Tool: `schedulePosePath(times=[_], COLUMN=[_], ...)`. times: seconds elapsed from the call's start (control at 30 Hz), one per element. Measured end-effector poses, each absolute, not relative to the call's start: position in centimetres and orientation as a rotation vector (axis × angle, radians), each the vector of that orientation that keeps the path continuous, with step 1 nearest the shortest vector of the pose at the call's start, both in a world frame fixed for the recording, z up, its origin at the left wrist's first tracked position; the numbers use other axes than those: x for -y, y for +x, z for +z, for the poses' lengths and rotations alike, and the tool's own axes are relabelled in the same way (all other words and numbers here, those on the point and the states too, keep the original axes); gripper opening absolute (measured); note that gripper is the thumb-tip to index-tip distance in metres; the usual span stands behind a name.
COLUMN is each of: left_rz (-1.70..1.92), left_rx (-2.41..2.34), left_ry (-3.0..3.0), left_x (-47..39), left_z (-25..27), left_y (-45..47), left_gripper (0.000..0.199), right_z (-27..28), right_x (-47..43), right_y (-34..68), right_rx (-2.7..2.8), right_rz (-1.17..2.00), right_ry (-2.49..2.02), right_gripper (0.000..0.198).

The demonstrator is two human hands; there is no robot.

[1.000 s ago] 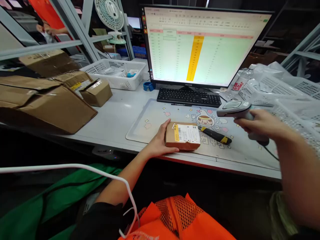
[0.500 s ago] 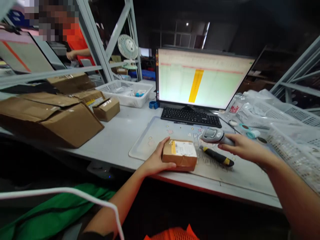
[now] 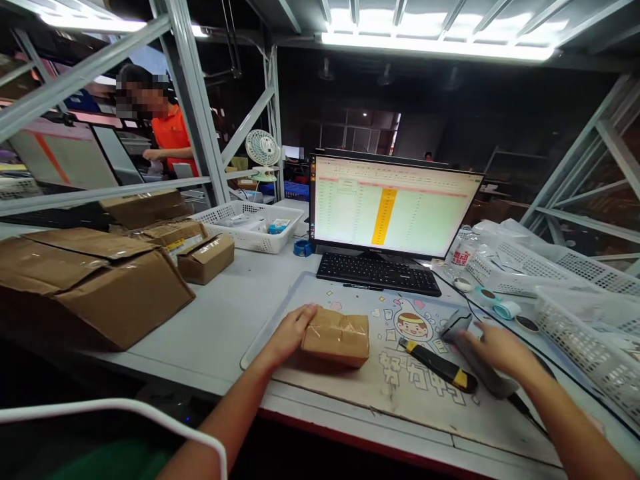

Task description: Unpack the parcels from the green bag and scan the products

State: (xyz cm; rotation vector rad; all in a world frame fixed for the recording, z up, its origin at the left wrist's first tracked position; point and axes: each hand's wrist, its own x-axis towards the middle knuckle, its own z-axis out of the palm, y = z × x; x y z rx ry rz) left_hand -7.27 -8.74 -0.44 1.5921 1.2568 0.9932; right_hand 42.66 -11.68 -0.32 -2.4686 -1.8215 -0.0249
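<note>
My left hand [image 3: 289, 337] grips the left end of a small brown cardboard box [image 3: 336, 337]. The box is closed with clear tape, and no label shows on its visible faces. It is at the front left of a printed desk mat [image 3: 400, 373]. A grey handheld barcode scanner [image 3: 483, 367] lies at the right of the mat, its handle towards me. My right hand [image 3: 497, 347] is over the scanner with fingers apart, not wrapped round the handle; some fingertips seem to touch it. Left of the scanner lies a black and yellow utility knife [image 3: 440, 365].
A monitor [image 3: 390, 207] and a black keyboard [image 3: 377, 273] stand behind the mat. Cardboard boxes [image 3: 100, 287] occupy the left, near a white basket [image 3: 255, 227]. Plastic baskets [image 3: 590, 327] and tape rolls [image 3: 507, 310] line the right. Beyond the rack is a person in orange [image 3: 173, 137].
The box has turned, so its white and yellow label no longer shows. The scanner, held up in my right hand before, is now down on the mat with the grip loosened. The view has tilted up.
</note>
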Motion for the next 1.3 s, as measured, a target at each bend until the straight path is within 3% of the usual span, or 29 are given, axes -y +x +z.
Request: schedulePosePath(times=[0.17,0.27,0.33,0.47,0.57,0.77,0.83,0.97,1.17,1.3], left_rz=[1.196,1.046,0.968,1.040,1.089,0.919,0.883,0.931,0.929,0.948], left_rx=[-0.989,-0.922,-0.967,-0.958,-0.914,-1.084,-1.165,-1.136,-1.135,-1.152], left_ry=[1.571,1.708,1.732,1.681,1.640,1.748,1.807,1.779,1.803,1.832], left_x=[9.5,10.6,11.1,11.6,11.6,11.9,11.9,11.9,11.9,11.9], left_z=[-2.0,-2.8,-3.2,-4.0,-4.4,-4.4,-4.5,-4.8,-4.9,-4.7], left_y=[-7.8,-8.8,-9.1,-9.0,-8.8,-8.2,-7.9,-7.9,-8.0,-7.4], left_gripper=[0.108,0.134,0.140,0.123,0.114,0.137,0.129,0.099,0.113,0.112], right_z=[6.1,5.4,3.9,1.7,1.2,1.6,2.2,3.1,-0.9,-2.0], right_x=[5.6,1.5,-0.8,-3.7,-4.7,-5.5,-5.1,-0.8,12.0,14.1], right_y=[41.0,38.4,37.2,36.4,36.2,34.5,33.6,32.2,33.9,34.0], right_rx=[1.847,1.996,2.057,2.054,2.066,2.110,2.134,2.239,2.428,2.365], right_rz=[-0.125,0.023,0.110,0.156,0.185,0.189,0.205,0.256,0.361,0.296], right_ry=[-2.297,-2.238,-2.223,-2.252,-2.279,-2.283,-2.282,-2.200,-1.963,-1.935], right_gripper=[0.056,0.050,0.050,0.052,0.041,0.052,0.059,0.057,0.053,0.045])
